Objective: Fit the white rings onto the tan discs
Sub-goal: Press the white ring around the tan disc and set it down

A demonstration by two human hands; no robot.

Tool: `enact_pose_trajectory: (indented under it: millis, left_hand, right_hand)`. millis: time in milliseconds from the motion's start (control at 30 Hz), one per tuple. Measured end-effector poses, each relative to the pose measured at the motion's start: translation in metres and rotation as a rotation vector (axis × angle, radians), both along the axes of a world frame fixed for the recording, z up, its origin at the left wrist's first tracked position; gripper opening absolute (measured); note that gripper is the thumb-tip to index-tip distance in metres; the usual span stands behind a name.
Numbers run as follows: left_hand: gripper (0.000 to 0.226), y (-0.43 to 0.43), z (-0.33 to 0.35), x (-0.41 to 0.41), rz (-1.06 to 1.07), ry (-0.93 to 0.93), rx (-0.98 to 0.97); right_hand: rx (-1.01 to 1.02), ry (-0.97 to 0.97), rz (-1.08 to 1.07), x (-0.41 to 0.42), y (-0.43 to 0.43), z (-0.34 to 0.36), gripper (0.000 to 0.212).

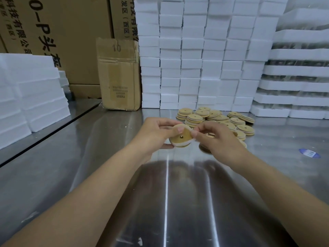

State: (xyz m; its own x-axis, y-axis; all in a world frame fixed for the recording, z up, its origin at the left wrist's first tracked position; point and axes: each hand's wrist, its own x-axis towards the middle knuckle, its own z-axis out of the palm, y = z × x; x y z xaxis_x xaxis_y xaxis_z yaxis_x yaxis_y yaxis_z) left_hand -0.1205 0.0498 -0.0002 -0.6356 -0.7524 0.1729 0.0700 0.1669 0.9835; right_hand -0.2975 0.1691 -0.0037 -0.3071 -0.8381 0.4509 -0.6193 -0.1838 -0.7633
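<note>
A tan disc (183, 135) with a small centre hole is held up above the steel table, its face toward me. A white ring (179, 144) wraps its lower and left edge. My left hand (156, 132) grips the disc from the left, thumb on its face. My right hand (217, 138) pinches the ring at the disc's right edge between thumb and forefinger. Behind the hands lies a heap of tan discs (213, 118), several stacked, some with white edges.
The steel table (169, 193) reflects light. White foam blocks (204, 59) form a wall at the back, foam trays (293, 86) stand at right and foam slabs (32, 97) at left. A cardboard box (119, 75) stands behind. A blue label (309, 154) lies at right.
</note>
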Motion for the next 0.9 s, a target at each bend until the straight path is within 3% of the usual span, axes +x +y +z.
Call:
enact_pose_trajectory:
  millis: [267,433,600,700,900]
  left_hand:
    - [0.020,0.013,-0.008,-0.005,-0.023,0.076,0.158]
    - [0.018,0.017,-0.006,-0.008,-0.039,-0.019,0.028]
    - [0.013,0.017,-0.003,-0.005,-0.023,0.026,-0.004]
    - [0.009,0.015,0.004,-0.006,0.044,0.087,-0.042]
    - [0.006,0.021,0.004,-0.009,0.100,0.215,0.062]
  right_hand:
    - [0.021,-0.228,-0.006,0.001,-0.003,-0.008,0.015]
    - [-0.005,-0.048,-0.005,0.006,-0.001,-0.007,0.014]
    - [0.001,0.162,-0.075,0.006,0.002,0.001,0.014]
    - [-0.010,0.051,-0.042,0.003,0.005,0.009,0.019]
    - [-0.001,-0.164,-0.013,0.000,0.006,0.008,0.020]
